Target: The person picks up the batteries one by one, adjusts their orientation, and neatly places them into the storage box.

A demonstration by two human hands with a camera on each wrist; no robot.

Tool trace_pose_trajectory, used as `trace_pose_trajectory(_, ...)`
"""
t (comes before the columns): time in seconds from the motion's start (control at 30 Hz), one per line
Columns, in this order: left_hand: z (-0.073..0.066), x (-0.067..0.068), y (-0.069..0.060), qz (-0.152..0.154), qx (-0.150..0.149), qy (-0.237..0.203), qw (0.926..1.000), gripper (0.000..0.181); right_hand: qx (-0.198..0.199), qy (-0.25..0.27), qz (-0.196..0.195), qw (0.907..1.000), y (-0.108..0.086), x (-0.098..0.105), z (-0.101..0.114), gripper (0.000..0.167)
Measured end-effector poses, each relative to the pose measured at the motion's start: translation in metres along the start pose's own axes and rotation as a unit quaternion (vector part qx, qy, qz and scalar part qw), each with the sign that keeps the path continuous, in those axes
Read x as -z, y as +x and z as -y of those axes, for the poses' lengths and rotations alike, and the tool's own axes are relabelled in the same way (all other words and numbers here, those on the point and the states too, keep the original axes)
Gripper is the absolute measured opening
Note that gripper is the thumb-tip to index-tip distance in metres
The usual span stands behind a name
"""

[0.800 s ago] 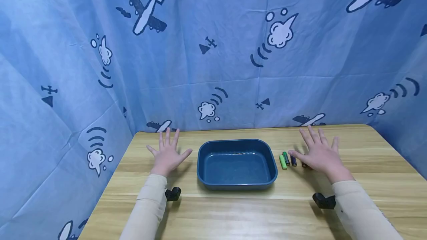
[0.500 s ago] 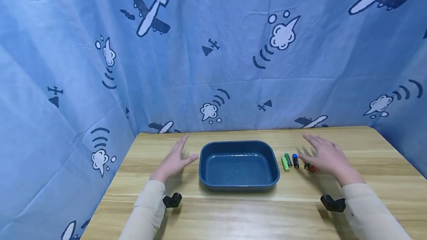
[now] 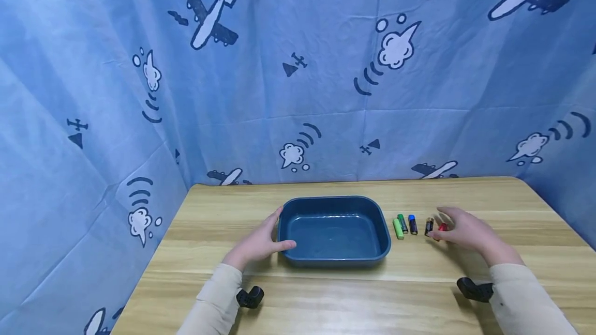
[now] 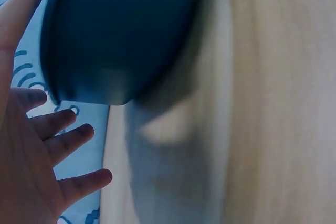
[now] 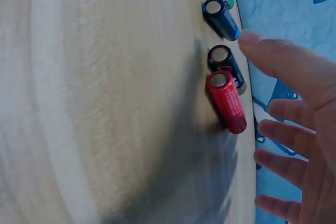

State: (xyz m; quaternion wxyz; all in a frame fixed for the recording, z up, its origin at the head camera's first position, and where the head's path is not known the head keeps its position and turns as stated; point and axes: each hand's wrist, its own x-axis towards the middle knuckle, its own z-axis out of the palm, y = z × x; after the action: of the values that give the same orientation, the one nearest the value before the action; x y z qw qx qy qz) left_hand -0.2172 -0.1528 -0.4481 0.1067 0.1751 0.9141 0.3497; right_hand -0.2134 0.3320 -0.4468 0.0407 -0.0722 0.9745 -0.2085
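In the head view my left hand (image 3: 256,244) is at the left end of a dark blue rectangular plastic basin (image 3: 332,261). Its thumb reaches over the rim, while the left wrist view has the fingers spread and mostly straight; whether they touch the basin I cannot tell. My right hand (image 3: 467,231) hovers over the right end of a row of batteries, nearest a red battery (image 5: 228,103). Its fingers are extended, with a gap to the batteries in the right wrist view. Beside the red one lie a black battery (image 3: 429,226), a blue-topped battery (image 3: 412,225), a green-topped battery (image 3: 402,224) and a light green battery (image 3: 398,229).
Everything stands on a light wooden table (image 3: 326,304). A blue curtain (image 3: 321,92) printed with planes hangs behind it and along both sides. Black camera mounts (image 3: 250,298) jut out below both wrists.
My left hand has moved right and nearer, from beside the basin to its left rim. The right hand has turned and lowered toward the red battery, its fingers no longer spread wide.
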Motion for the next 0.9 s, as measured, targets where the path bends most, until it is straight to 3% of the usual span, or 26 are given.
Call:
trace_pose_trajectory(0.17,0.004,-0.009,-0.002,0.019,0.013,-0.025,0.9994,0.105,-0.017,0.012,0.017,0.9996,-0.005,-0.004,-0.008,0.102)
trace_pose_trajectory(0.33,0.005,-0.011,-0.004,0.024,0.007,-0.055,0.9982,0.115,-0.039,-0.003,0.020,0.9990,-0.008,-0.006,-0.012,0.099)
trace_pose_trajectory(0.57,0.004,-0.010,-0.003,0.044,-0.008,-0.062,0.9971,0.126,-0.040,-0.024,0.005,0.9989,-0.008,-0.010,-0.016,0.089)
trace_pose_trajectory(0.9,0.004,-0.009,-0.004,0.062,0.003,-0.073,0.9954,0.126,-0.045,-0.027,0.004,0.9986,-0.006,-0.010,-0.014,0.083)
